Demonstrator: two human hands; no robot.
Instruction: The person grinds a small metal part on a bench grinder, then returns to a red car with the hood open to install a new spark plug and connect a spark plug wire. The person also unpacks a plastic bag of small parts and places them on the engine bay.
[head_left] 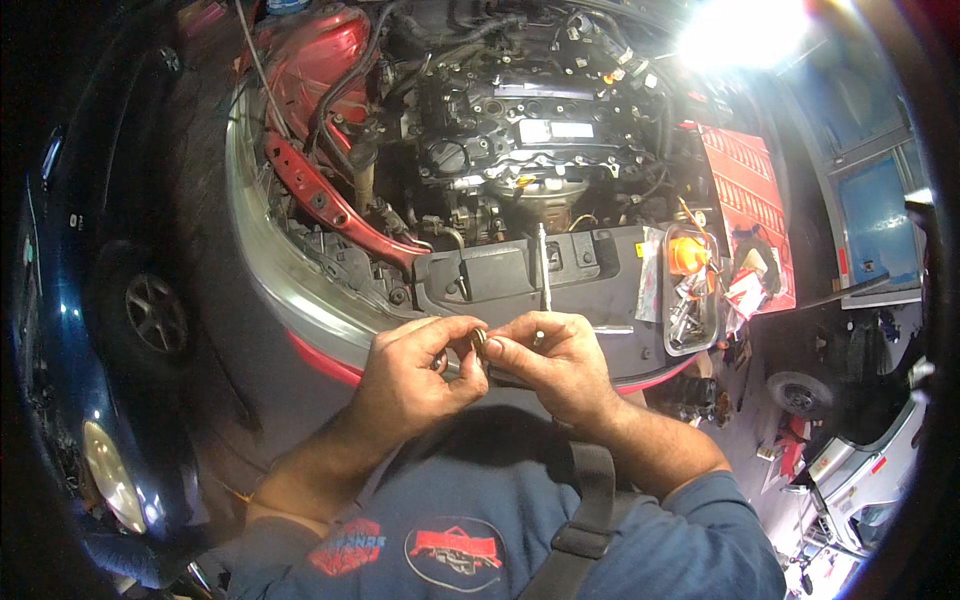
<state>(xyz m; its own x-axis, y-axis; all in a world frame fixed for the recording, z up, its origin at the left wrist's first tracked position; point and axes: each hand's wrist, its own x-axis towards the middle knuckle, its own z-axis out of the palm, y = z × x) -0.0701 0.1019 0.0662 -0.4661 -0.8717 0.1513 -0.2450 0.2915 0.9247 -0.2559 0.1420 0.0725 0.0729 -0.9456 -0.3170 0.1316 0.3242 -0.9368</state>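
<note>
Both hands meet over the front edge of a car's engine bay. My left hand (420, 375) is closed, its thumb and forefinger pinching a small brass-coloured, ridged round part (479, 345). The thumb and fingertips of my right hand (555, 368) grip the same part from the other side. A small white tip (539, 338) shows among the right fingers; its kind cannot be made out. Something dark and round (440, 362) sits in the curl of my left fingers. Just beyond the hands, a long silver ratchet extension (544, 265) lies on the black radiator cover (610, 275).
The engine (540, 130) lies exposed ahead. On the cover's right stands a metal tray (692, 340) with an orange cap-like piece and several small tools. A red ribbed mat (745, 190) lies beyond it. A dark blue car (100, 350) stands at left, and a lamp (745, 35) glares at upper right.
</note>
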